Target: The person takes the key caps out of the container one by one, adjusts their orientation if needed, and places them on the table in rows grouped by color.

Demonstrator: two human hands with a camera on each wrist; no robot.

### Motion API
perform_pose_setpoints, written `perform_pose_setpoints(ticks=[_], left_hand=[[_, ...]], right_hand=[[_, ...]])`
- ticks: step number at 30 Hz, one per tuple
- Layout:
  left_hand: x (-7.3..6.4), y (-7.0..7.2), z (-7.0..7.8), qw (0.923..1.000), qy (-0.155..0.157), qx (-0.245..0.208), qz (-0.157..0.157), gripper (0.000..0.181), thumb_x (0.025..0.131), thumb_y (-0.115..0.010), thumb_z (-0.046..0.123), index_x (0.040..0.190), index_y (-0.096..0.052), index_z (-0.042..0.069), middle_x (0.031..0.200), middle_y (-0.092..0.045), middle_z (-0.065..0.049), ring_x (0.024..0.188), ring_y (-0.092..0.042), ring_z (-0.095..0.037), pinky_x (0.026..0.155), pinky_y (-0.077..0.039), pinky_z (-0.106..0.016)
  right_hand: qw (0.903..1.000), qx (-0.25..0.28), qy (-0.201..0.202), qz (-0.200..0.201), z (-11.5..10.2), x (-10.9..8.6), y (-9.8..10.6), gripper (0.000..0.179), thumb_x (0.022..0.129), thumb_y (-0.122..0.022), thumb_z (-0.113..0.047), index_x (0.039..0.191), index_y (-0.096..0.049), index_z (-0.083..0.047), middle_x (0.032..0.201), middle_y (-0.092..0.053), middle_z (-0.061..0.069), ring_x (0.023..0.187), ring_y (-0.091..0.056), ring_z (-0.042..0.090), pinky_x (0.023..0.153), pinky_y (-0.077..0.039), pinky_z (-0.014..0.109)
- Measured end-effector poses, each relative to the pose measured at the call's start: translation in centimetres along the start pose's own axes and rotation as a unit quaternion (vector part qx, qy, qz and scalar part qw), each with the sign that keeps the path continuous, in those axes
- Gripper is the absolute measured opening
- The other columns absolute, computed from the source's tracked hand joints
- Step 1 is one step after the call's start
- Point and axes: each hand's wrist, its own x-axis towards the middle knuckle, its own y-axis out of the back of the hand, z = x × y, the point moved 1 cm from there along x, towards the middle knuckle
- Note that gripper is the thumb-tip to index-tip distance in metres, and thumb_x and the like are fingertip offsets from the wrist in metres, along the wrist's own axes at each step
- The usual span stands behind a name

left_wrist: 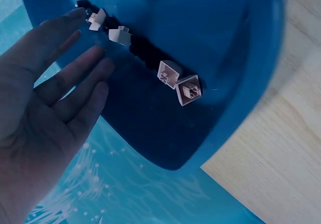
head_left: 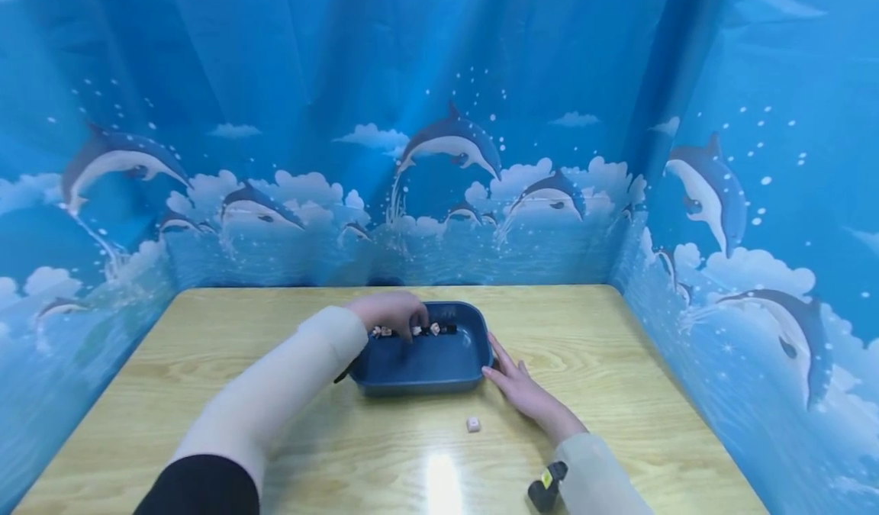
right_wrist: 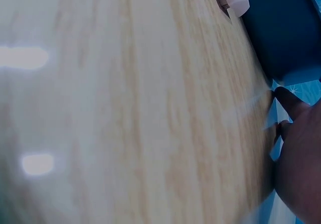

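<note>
A blue tray point(head_left: 419, 387) stands on the table, with a row of white and black keycaps point(head_left: 435, 329) along its far side. My left hand point(head_left: 394, 313) reaches over the tray's left part, fingers pointing down at the row. In the left wrist view the fingers of that hand point(left_wrist: 55, 93) are loosely extended, the uppermost fingertip right at a black keycap point(left_wrist: 86, 5). Two pale keycaps point(left_wrist: 188, 90) lie there with hollow undersides showing. Fingers spread, my right hand point(head_left: 522, 389) rests against the tray's right wall.
One pale keycap point(head_left: 473, 424) lies on the wooden table point(head_left: 330, 454) in front of the tray. A blue dolphin-print curtain point(head_left: 309, 156) rises behind the table and along its sides. A black wrist device point(head_left: 547, 487) sits at the right sleeve.
</note>
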Motion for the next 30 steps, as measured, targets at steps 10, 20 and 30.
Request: perform_pose_setpoints(ticks=[10,20,30], left_hand=[[2.0,-0.4,0.1,0.9961,0.035,0.079,-0.02,0.021,0.085,-0.077,0.013,0.104,-0.073,0.017,0.098,-0.066,0.005,0.085,-0.059,-0.013,0.076,-0.051,-0.033],[2.7,-1.7,-0.2,0.9969,0.026,0.061,-0.043,0.013,0.091,-0.068,0.008,0.086,-0.073,0.02,0.081,-0.061,0.007,0.068,-0.048,-0.012,0.063,-0.042,-0.029],[3.2,-2.1,0.3,0.996,-0.013,0.066,-0.059,0.02,0.089,-0.067,-0.001,0.079,-0.073,0.016,0.089,-0.064,0.008,0.065,-0.046,-0.008,0.06,-0.041,-0.025]], right_hand=[[0.9999,-0.013,0.011,0.001,0.2,0.1,0.0,0.066,0.104,-0.041,-0.044,0.157,-0.004,-0.032,0.154,-0.03,0.015,0.141,-0.027,0.034,0.111,0.016,0.054],[0.9997,-0.022,0.008,0.006,-0.2,0.0,-0.3,0.065,0.104,-0.041,-0.041,0.157,-0.004,-0.029,0.153,-0.03,0.014,0.141,-0.027,0.035,0.111,0.014,0.055],[0.9998,-0.02,0.004,0.004,-0.1,0.1,-0.1,0.065,0.104,-0.041,-0.043,0.157,-0.004,-0.033,0.154,-0.029,0.013,0.141,-0.027,0.033,0.111,0.015,0.053]])
